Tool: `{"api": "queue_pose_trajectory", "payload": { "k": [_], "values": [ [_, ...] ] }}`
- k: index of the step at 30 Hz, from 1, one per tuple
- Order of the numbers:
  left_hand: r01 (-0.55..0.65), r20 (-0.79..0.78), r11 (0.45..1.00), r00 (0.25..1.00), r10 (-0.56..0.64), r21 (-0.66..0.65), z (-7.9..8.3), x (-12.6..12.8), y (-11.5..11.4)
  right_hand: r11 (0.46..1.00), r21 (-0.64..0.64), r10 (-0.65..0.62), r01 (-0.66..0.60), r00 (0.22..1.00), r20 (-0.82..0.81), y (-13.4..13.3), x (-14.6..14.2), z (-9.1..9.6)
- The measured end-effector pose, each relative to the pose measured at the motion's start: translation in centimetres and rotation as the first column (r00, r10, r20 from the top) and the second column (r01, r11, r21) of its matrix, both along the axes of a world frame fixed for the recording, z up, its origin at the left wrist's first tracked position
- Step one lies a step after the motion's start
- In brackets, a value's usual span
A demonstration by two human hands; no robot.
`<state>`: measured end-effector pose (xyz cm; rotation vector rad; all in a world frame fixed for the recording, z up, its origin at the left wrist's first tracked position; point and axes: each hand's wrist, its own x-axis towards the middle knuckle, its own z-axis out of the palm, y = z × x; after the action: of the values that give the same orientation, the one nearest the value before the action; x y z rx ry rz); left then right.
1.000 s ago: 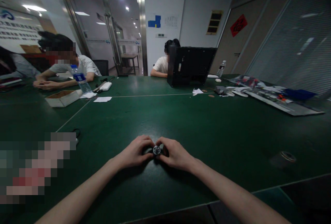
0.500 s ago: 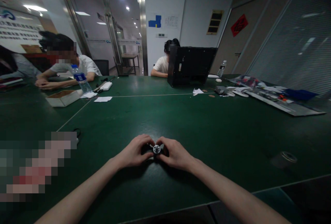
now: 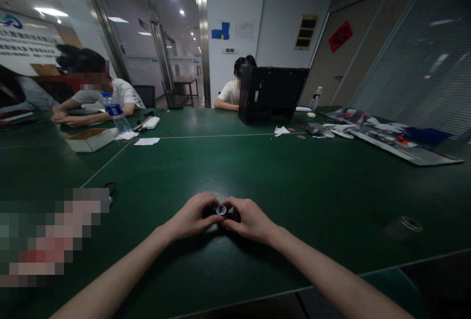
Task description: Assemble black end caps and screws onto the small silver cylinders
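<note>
Both my hands meet over the near middle of the green table (image 3: 257, 172). My left hand (image 3: 191, 216) and my right hand (image 3: 250, 218) are curled with fingers pinched round a small round metal part (image 3: 221, 209) with a silver hub and a dark body. The part sits between my fingertips, just above the table top. Most of its body is hidden by my fingers.
A small round metal disc (image 3: 410, 222) lies at the right. A cardboard box (image 3: 90, 139), a water bottle (image 3: 115, 113) and papers stand far left. A black case (image 3: 270, 94) stands at the back, tools and boards (image 3: 397, 142) far right. People sit at the far side.
The part has been turned between my fingers: its silver face pointed at me before, with small arms showing half a second ago, and now tips upward. My hands stayed in place.
</note>
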<state>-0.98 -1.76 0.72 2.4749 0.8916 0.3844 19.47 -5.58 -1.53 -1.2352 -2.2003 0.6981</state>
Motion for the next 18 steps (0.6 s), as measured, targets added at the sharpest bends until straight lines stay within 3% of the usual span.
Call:
{"api": "queue_pose_trajectory", "payload": {
  "k": [18],
  "values": [
    [-0.076, -0.027, 0.995, 0.997, 0.074, -0.066, -0.37, 0.11, 0.07, 1.0, -0.016, 0.006, -0.005, 0.999, 0.049, -0.03, -0.1, 0.26]
  ]
}}
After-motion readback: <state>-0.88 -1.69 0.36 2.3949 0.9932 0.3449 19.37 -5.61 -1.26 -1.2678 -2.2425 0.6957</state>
